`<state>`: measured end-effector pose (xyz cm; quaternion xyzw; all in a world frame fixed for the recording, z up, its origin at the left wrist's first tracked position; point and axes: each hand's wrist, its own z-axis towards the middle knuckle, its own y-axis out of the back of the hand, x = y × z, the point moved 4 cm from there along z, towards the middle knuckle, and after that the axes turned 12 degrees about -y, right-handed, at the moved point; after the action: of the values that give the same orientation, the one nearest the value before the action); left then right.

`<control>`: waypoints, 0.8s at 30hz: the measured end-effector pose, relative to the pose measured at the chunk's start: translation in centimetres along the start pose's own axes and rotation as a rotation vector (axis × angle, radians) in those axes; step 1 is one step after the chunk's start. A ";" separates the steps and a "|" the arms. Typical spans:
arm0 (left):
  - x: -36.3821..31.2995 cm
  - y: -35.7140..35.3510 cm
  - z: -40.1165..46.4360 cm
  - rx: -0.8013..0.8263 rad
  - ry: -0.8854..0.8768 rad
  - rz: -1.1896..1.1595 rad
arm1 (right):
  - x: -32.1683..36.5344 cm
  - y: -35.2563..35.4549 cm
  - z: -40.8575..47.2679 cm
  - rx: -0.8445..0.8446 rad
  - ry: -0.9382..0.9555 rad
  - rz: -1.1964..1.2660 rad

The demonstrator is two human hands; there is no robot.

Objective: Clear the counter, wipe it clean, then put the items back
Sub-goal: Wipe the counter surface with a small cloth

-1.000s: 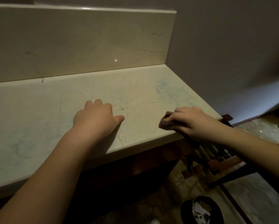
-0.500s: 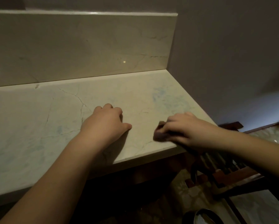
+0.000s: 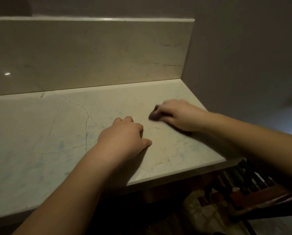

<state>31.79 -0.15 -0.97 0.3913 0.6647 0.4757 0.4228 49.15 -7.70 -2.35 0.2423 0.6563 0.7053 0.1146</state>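
— Where does the single head view look from?
— From above the near edge of the pale veined marble table [image 3: 40, 133], close in, facing forward and down toward its right rear corner and the matching marble backsplash [image 3: 91, 53].
— Any second view?
— None; nothing is shared.

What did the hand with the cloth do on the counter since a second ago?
The right hand slid the dark cloth away from the front edge of the counter, farther in toward the back wall. It kept hold of the cloth the whole time. The left hand stayed resting on the counter, holding nothing, and no items have come back yet.
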 end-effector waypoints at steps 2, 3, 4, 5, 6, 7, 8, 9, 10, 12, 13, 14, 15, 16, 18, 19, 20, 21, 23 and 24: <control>0.1 -0.1 0.1 0.013 -0.002 0.013 | 1.2 -0.5 -2.4 0.046 0.114 -0.018; 0.1 -0.1 0.1 0.018 0.000 0.014 | 1.0 -0.4 -2.3 0.063 0.111 -0.016; 0.1 0.0 0.1 0.020 -0.001 0.011 | 0.4 -0.1 -1.3 0.059 0.084 -0.010; 0.1 0.0 0.2 0.022 -0.002 0.009 | -0.5 0.3 0.3 0.040 0.034 0.005; 0.1 0.1 0.2 0.021 -0.006 0.009 | -1.7 0.7 2.3 0.009 -0.030 0.016; 0.1 0.2 0.2 0.019 -0.008 0.011 | -2.9 1.0 4.5 -0.020 -0.095 0.005; 0.2 0.2 0.2 0.016 -0.009 0.013 | -3.7 1.3 6.4 -0.038 -0.156 -0.015; 0.2 0.2 0.2 0.016 -0.006 0.015 | -4.3 1.3 8.3 -0.047 -0.210 -0.034; 0.2 0.2 0.2 0.016 -0.002 0.015 | -4.4 1.2 9.8 -0.065 -0.239 -0.048; 0.2 0.2 0.3 0.011 0.008 0.012 | -3.3 0.8 11.3 -0.079 -0.240 -0.031; 0.2 0.2 0.3 0.009 0.009 0.011 | -2.5 0.5 11.3 -0.065 -0.215 -0.015; 0.2 0.2 0.4 0.008 0.008 0.012 | -1.8 0.1 10.7 -0.051 -0.171 -0.005; 0.2 0.2 0.4 0.010 0.007 0.016 | -1.3 -0.2 9.8 -0.041 -0.118 -0.007; 0.3 0.1 0.5 0.013 0.006 0.019 | -1.2 -0.4 8.8 -0.038 -0.075 -0.019; 0.4 0.1 0.6 0.015 0.007 0.020 | -2.4 -0.3 7.6 -0.042 -0.061 -0.043; 0.4 0.1 0.6 0.014 0.005 0.018 | -3.4 0.1 7.9 -0.055 -0.098 -0.042; 0.4 0.2 0.7 0.013 0.003 0.015 | -4.5 0.6 8.5 -0.077 -0.151 -0.036; 0.4 0.2 0.6 0.013 0.003 0.012 | -5.3 1.0 9.5 -0.096 -0.209 -0.041; 0.5 0.2 0.6 0.009 0.004 0.011 | -5.6 1.2 11.7 -0.131 -0.257 -0.087; 0.5 0.2 0.6 0.007 0.003 0.013 | -5.1 1.1 12.7 -0.142 -0.240 -0.101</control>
<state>32.22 0.52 -0.99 0.3963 0.6646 0.4767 0.4172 59.95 0.81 -1.98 0.2828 0.5977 0.7093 0.2445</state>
